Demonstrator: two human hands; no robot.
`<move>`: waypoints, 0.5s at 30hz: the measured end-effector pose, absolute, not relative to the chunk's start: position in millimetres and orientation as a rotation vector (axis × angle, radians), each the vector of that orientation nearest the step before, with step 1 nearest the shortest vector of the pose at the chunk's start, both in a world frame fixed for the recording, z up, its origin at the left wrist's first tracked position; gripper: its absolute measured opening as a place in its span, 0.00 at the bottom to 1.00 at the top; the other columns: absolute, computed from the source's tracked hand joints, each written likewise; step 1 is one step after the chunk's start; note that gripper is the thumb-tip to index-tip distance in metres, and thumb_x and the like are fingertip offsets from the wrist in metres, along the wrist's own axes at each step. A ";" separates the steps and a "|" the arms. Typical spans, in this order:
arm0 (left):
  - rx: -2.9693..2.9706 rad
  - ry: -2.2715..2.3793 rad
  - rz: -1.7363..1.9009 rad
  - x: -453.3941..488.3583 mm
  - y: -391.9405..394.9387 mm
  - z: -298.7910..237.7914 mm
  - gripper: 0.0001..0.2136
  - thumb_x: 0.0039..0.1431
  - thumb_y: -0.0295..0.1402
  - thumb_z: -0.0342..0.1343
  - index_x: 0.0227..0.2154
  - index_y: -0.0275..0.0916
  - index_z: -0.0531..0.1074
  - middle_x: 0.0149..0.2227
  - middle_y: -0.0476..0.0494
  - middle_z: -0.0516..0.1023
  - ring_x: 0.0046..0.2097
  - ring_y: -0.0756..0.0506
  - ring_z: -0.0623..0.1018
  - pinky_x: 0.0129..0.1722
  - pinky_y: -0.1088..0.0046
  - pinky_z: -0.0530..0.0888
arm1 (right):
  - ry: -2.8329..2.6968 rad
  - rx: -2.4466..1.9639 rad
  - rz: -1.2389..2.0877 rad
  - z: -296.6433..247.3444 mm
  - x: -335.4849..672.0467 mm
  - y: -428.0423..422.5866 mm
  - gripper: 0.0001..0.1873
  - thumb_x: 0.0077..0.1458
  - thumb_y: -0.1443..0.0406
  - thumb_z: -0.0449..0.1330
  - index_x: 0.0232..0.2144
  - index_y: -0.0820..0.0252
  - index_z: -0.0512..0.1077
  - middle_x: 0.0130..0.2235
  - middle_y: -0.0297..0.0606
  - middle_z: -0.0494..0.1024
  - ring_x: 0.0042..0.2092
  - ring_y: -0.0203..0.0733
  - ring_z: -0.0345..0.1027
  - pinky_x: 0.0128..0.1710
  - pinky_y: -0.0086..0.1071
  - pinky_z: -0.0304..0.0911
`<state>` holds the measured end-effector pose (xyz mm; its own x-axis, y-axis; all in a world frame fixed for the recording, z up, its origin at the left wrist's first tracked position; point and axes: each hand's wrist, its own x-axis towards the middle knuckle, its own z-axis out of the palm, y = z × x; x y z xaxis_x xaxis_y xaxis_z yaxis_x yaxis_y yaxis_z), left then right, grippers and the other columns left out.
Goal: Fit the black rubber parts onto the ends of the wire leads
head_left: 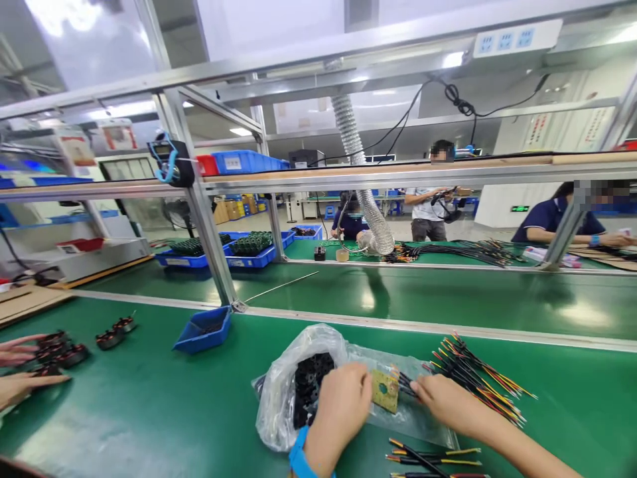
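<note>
Pinching green circuit board [385, 391] between hands at lower middle of frame: left hand [339, 406] seems clamped on board edge, right hand [444, 402] at black wires [407, 384] (clamped or just touching, can't tell). Steady, flat hold over green worktop [149, 425] works best.

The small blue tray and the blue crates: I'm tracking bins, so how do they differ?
The small blue plastic tray sits on the near green workbench, the two blue plastic crates on a farther bench. The tray lies skewed and alone; the crates stand side by side. The crates hold heaped dark bundled parts and show white labels; the tray shows neither clearly. Both are open-topped blue containers.
</note>
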<state>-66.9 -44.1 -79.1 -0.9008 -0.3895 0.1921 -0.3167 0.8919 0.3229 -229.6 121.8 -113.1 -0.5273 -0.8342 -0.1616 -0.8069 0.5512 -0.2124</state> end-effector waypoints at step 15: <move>0.733 -2.742 -0.383 13.0 -104.4 -101.3 0.13 0.65 0.31 0.43 0.34 0.40 0.74 0.37 0.39 0.80 0.41 0.39 0.79 0.43 0.62 0.73 | 2.590 -1.136 -0.292 -143.0 -246.9 165.3 0.19 0.56 0.66 0.60 0.50 0.64 0.74 0.46 0.55 0.81 0.49 0.64 0.75 0.46 0.45 0.66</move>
